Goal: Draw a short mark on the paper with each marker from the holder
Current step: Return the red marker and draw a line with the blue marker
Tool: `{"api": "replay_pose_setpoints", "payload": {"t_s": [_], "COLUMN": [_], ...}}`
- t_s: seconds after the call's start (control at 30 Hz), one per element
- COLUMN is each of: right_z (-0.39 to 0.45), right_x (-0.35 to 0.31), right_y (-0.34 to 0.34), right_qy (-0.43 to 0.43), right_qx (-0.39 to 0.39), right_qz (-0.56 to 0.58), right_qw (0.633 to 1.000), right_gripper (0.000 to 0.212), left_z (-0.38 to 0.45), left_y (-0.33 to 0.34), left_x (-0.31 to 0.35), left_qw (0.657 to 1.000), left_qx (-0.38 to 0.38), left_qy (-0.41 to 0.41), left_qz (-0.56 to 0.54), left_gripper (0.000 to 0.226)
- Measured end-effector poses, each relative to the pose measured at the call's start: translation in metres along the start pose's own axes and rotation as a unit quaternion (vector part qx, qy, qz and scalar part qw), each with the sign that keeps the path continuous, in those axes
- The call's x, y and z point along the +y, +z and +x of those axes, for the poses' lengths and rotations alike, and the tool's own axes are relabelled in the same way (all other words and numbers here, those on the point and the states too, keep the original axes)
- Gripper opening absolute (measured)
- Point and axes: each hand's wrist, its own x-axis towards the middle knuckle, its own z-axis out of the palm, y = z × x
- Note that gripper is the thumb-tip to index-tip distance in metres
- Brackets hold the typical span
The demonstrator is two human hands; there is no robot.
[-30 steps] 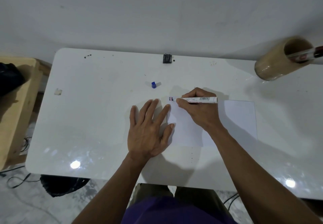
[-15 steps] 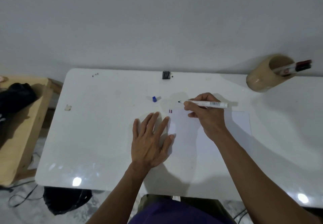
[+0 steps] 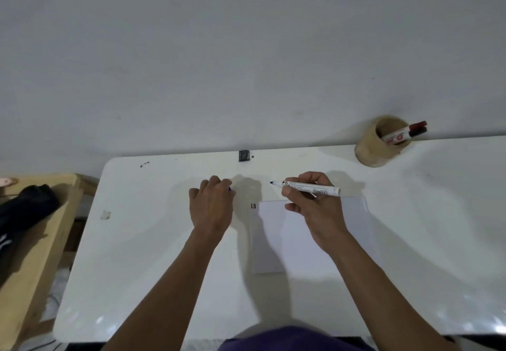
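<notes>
Left hand is curling over the blue cap near the tabletop's far edge, right hand is gripping the uncapped marker above the paper's far-left corner; best recapping squarely, tip steady.

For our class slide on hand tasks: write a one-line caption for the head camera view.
Right hand holds an uncapped marker above the paper; left hand closes over its blue cap.
</notes>
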Motion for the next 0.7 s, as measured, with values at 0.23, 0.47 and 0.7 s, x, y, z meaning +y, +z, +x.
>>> {"api": "replay_pose_setpoints", "payload": {"t_s": [0.23,0.47,0.7], "right_z": [-0.005,-0.024,-0.062], "right_x": [-0.004,-0.024,-0.027], "right_y": [0.0,0.021,0.045], "right_qy": [0.003,-0.042,-0.079], "right_qx": [0.009,0.026,0.01], "right_qz": [-0.016,-0.032,-0.092], "right_qw": [1.0,0.998,0.993], "right_gripper": [0.019,0.008,0.013], "left_z": [-0.008,-0.051,-0.092], "left_y": [0.003,-0.036,-0.059], "left_x": [-0.003,0.008,0.01], "left_qw": [0.994,0.86,0.786], "left_qx": [0.017,0.031,0.041], "left_qy": [-0.049,-0.107,-0.066], "left_qz": [-0.097,-0.498,-0.613], "left_gripper": [0.015,0.007,0.01]}}
